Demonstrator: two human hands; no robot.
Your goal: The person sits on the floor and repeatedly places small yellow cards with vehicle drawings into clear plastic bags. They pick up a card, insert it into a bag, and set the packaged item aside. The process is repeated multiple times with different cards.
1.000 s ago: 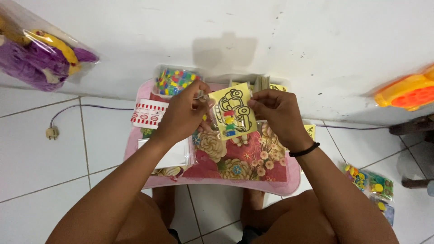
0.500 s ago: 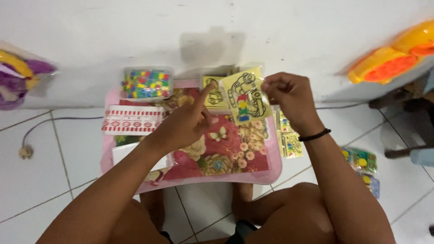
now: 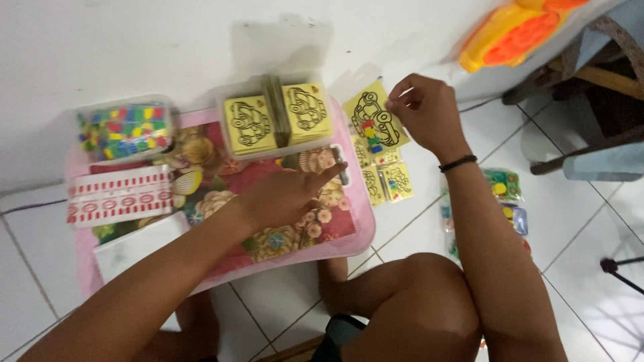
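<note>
Right hand: the right hand [image 3: 424, 110] is raised off the right edge of the pink tray [image 3: 362, 228], thumb and fingertips pinched on the upper right corner of a yellow card [image 3: 376, 124] with a black car outline.
Card position: it hangs over the white floor [image 3: 416, 221], just beside the tray's right rim and close to the wall [image 3: 168, 47], apart from the other cards.
Card axis: it is roughly square and turned like a diamond, one corner up near the pinching fingers and the opposite corner down toward the left; the printed face looks up at the camera, and the car drawing runs along the slope from upper left to lower right.
Left hand: the left hand [image 3: 285, 194] lies flat and low over the flowered tray top, fingers loosely extended and pointing right toward the rim, gripping nothing.
On the tray: a clear box of yellow car cards [image 3: 275, 121] stands at the back, a clear box of coloured beads [image 3: 124, 131] at the back left, a red and white patterned strip [image 3: 121, 194] in front of that.
On the floor: small packed yellow cards [image 3: 382, 177] lie below the held one; bagged colourful bits [image 3: 503, 188] lie further right.
</note>
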